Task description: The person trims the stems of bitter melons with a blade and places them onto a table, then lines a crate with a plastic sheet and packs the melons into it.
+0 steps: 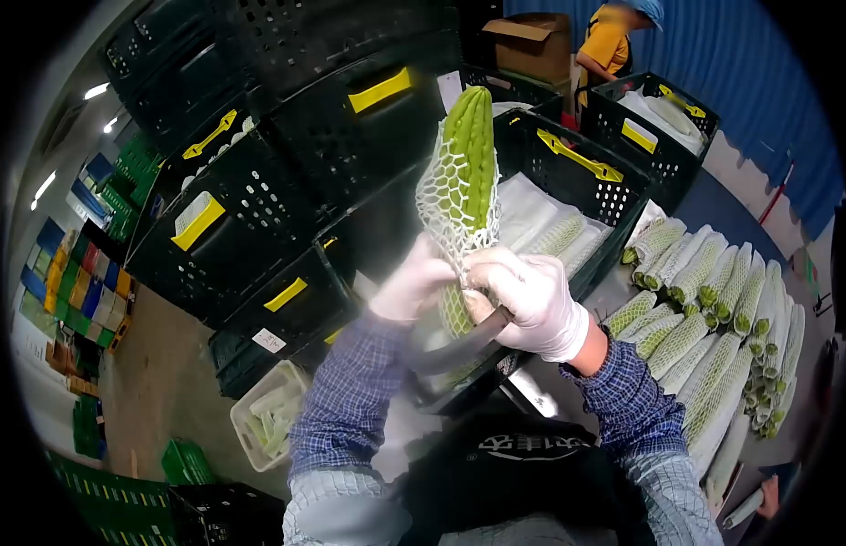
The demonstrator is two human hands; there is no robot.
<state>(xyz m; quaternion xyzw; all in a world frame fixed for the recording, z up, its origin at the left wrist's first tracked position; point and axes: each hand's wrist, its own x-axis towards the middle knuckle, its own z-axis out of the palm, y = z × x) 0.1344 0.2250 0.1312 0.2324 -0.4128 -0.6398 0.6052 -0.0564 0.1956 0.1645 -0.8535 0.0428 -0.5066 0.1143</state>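
A green bitter melon (475, 132) stands nearly upright in front of me, its bare tip pointing up and away. White foam netting (444, 196) is stretched around its middle and lower part. My left hand (412, 284), in a white glove, closes around the netted lower part from the left. From the other side my gloved right hand (532, 302) pinches the netting, fingers bent at the melon's lower part. A blurred dark strip (464, 348) crosses just below the hands. Behind the melon, a black crate (614, 214) holds netted melons on white lining.
Many netted bitter melons (705, 273) lie piled at right. Black crates with yellow handles (296, 155) are stacked at left and ahead. A white basket (244, 428) with pale scraps stands on the floor. A person in yellow (607, 41) is beyond a crate at back; another person's hand (769, 499) shows lower right.
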